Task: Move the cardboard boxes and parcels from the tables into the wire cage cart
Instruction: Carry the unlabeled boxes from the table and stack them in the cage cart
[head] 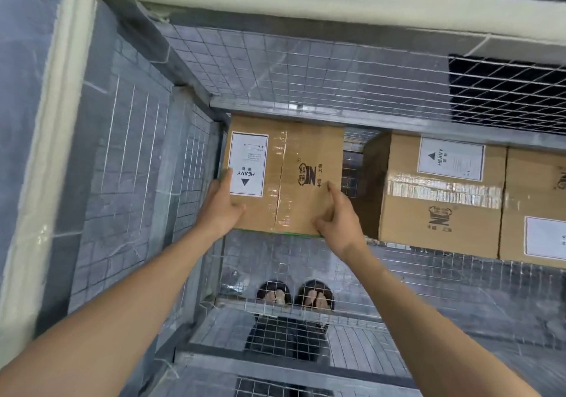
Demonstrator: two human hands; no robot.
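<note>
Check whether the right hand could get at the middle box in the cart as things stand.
Probably yes. The right hand holds the left box, but the middle box sits just across a narrow gap, with nothing stacked on it and the cart open above.

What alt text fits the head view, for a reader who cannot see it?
The left hand and right hand hold a cardboard box with a HEAVY label in the far left corner of the wire cage cart. More labelled boxes sit to its right, and the person's feet show through the near mesh.
</note>
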